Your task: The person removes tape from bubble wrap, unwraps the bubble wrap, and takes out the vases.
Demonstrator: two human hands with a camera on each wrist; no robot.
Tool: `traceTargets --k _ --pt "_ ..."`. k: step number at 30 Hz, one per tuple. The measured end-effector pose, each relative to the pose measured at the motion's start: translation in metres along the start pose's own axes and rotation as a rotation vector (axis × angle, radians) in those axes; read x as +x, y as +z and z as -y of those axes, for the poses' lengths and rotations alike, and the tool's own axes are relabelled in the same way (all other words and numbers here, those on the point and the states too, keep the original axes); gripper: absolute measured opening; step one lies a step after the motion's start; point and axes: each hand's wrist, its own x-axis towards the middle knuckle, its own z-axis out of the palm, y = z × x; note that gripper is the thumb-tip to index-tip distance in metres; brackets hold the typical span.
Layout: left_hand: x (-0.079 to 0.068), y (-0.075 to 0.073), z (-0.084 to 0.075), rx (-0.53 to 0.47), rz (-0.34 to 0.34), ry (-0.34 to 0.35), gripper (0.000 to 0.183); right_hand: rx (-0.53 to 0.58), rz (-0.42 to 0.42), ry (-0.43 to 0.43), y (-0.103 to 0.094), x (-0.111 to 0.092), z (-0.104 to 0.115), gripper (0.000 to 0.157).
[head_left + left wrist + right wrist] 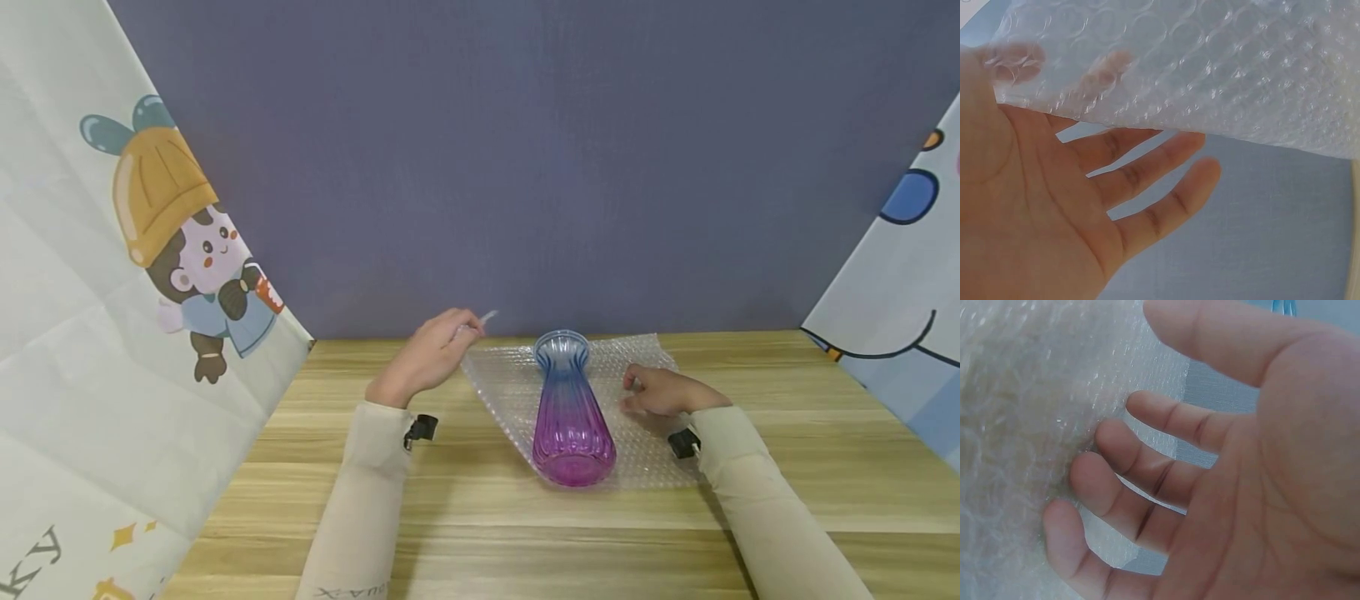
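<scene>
A ribbed glass vase [572, 417], blue at the neck and fading to magenta at the base, lies on a sheet of clear bubble wrap [504, 379]. Its flared mouth points away from me. On the left, my left hand [431, 350] pinches the far left corner of the sheet and holds that edge raised. Through the raised wrap [1222, 69], the left wrist view shows thumb and forefinger, with the other fingers spread below its edge. To the right of the vase, my right hand [663, 390] rests its loosely bent fingertips [1094, 481] at the wrap.
Beneath everything is a wood-grain table [480, 542]. A dark grey panel [525, 167] stands along its back edge. White sheets with cartoon prints hang at the left [67, 275] and right [892, 275]. Each wrist carries a small black camera [423, 427].
</scene>
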Motion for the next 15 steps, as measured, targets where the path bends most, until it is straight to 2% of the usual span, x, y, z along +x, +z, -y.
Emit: traceTargets --k 6,15 --pt "0.004 -0.004 0.003 0.015 -0.024 -0.035 0.031 -0.011 0.008 -0.003 -0.008 0.008 -0.005 0.034" --pt "0.008 -0.008 0.005 0.007 -0.026 -0.084 0.033 -0.012 0.030 -0.023 -0.018 0.019 -0.017 0.033"
